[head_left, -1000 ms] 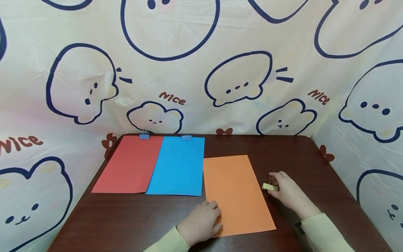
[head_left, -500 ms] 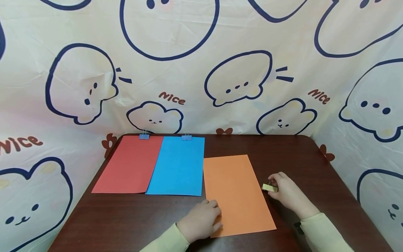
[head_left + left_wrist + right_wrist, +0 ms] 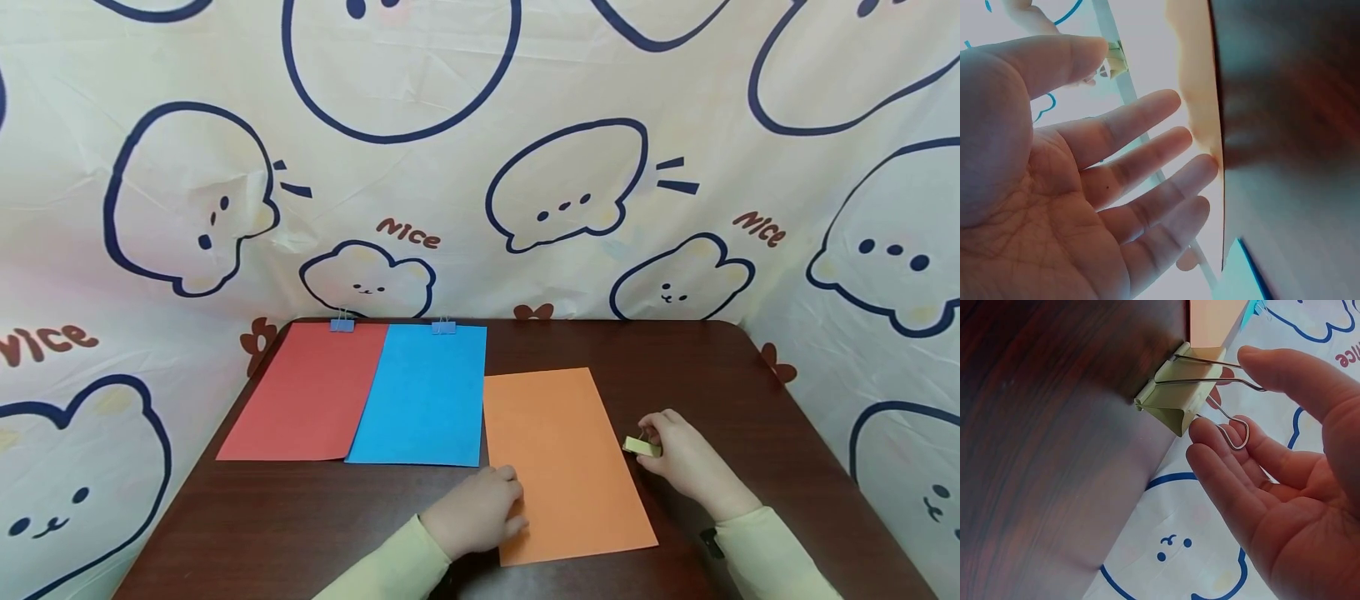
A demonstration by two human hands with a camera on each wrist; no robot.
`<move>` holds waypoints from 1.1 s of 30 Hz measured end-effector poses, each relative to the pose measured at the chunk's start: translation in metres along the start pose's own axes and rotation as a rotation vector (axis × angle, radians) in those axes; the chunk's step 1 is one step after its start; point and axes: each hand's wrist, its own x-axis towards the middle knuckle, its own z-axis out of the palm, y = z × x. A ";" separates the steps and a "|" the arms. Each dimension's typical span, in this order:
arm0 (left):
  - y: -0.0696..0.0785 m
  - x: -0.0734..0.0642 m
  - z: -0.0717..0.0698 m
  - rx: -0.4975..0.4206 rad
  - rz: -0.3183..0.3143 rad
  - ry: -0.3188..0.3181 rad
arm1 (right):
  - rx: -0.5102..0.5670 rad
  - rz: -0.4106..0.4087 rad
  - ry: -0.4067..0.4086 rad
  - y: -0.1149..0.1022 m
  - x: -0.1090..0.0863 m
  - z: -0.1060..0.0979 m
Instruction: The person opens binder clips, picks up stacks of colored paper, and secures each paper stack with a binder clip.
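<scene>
Fingers of my left hand [image 3: 477, 515] rest at the left edge of an orange sheet of paper [image 3: 570, 467], near its front corner. The left wrist view has that hand [image 3: 1085, 181] with its fingers extended and spread, fingertips right by the sheet [image 3: 1200, 75]. To the right of the sheet, my right hand [image 3: 688, 458] holds a pale yellow binder clip [image 3: 642, 447]. Close up in the right wrist view, thumb and fingers are at the wire handles of the binder clip [image 3: 1175, 394], whose body is near the tabletop.
A red sheet [image 3: 307, 392] and a blue sheet [image 3: 423, 396] lie side by side on the dark wooden table [image 3: 300, 525]. Blue binder clips [image 3: 342, 325] grip both at the table's far edge. A cartoon-printed cloth [image 3: 450, 183] hangs round the table's back and sides.
My left hand has shifted slightly forward along the orange sheet's left edge. My right hand and the yellow binder clip stay about where they were.
</scene>
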 end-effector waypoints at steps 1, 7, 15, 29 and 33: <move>-0.002 0.001 -0.001 -0.004 0.001 0.002 | -0.001 -0.001 -0.002 0.000 0.000 0.000; -0.016 0.012 -0.001 0.010 -0.032 0.019 | -0.005 0.008 -0.009 -0.001 -0.001 -0.001; -0.035 0.027 -0.008 -0.004 -0.047 0.078 | -0.005 0.022 -0.019 -0.002 0.001 -0.002; -0.062 0.066 -0.029 -0.133 -0.128 0.164 | -0.016 0.006 -0.014 0.000 0.000 -0.002; -0.065 0.077 -0.029 -0.153 -0.141 0.197 | -0.021 0.002 -0.017 0.001 0.001 -0.002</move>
